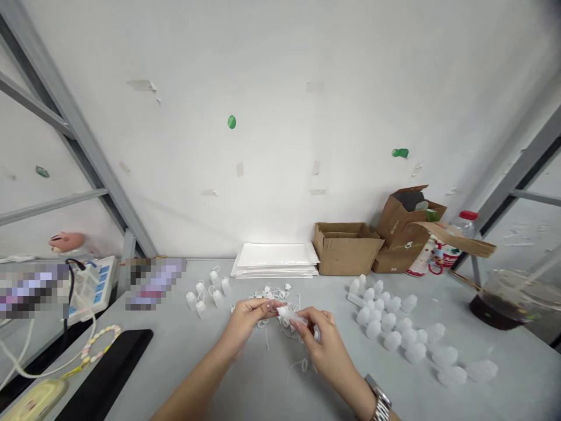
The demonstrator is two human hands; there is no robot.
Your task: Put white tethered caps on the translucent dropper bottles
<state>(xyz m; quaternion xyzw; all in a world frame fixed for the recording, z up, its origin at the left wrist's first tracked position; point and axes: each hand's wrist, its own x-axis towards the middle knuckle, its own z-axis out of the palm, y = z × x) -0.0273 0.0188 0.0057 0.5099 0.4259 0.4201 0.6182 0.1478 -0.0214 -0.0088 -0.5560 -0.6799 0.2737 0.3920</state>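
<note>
A translucent white bottle [293, 316] is held over the middle of the desk. My right hand [316, 333] is closed round its lower end. The fingers of my left hand [252, 318] pinch together at its top, on a small white cap [281, 308]. Below and behind both hands lies a loose heap of white caps with cords [287, 287]. To the left stand several bottles with caps and cord loops [201, 308]. Many translucent bottles without visible cords [388, 321] are spread on the right.
Against the wall are a stack of white sheets [276, 257], an open cardboard box [348, 251] and a brown paper bag [401, 234]. A cup of dark drink [497, 304] stands far right. A power strip [99, 289] and black pad [109, 374] are left.
</note>
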